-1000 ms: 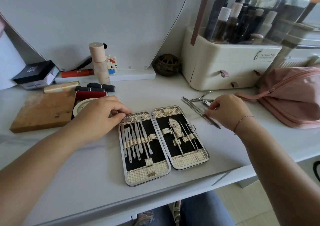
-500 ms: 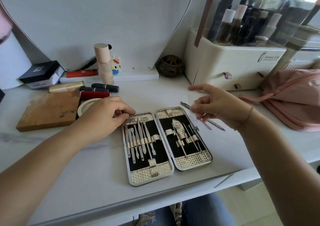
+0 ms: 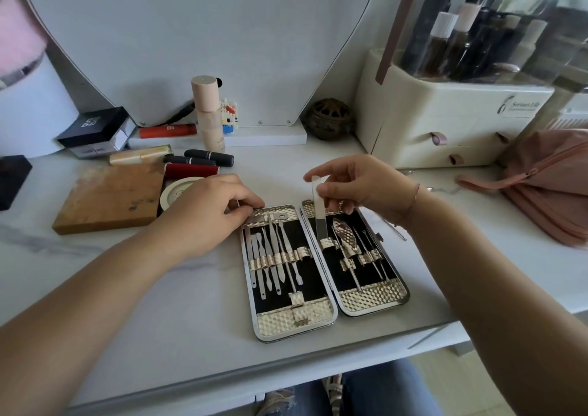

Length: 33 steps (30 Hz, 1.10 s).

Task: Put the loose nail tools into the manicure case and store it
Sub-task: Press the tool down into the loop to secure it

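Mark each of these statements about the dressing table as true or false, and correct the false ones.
1. The manicure case lies open on the table. True.
2. The right hand holds a nail file over the case's left half. False: the file is over the right half, its lower end at a loop there.
3. The left hand holds the case at its far left corner. True.
4. The pink pouch lies left of the case. False: it lies to the right; a wooden block is on the left.
5. Every tool is in the case. False: a thin metal tool lies on the table right of the case.
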{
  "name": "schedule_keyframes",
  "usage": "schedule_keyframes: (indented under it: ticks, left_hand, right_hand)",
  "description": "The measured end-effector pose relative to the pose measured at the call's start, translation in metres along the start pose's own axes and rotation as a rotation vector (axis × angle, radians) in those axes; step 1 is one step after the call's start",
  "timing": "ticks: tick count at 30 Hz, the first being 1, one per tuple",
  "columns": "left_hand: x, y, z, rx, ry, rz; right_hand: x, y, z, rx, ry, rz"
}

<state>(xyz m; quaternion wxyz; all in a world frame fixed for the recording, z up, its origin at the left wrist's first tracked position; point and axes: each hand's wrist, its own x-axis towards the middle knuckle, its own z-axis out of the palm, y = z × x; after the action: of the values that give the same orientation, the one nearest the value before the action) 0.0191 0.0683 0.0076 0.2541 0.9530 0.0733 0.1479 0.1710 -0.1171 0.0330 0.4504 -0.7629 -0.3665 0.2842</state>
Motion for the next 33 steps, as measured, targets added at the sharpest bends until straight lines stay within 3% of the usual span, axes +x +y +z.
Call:
schedule_keyframes:
  ticks: [11,21,30,33]
  left_hand:
    - [0.000,0.000,0.001,-0.007,-0.011,-0.019]
    - [0.000,-0.001,0.001,-0.004,-0.011,-0.017]
    - [0.000,-0.002,0.001,-0.005,-0.006,-0.013]
    - [0.000,-0.002,0.001,-0.019,0.002,-0.006]
  right_hand:
    - [0.000,0.003,0.000,-0.039,0.002,0.025]
    - [-0.015,-0.006,0.008,-0.336,-0.058,-0.046]
    - [-0.019,-0.005,0.007,-0.399,-0.069,-0.052]
    - [-0.024,-0.005,-0.010,-0.321,0.050,-0.090]
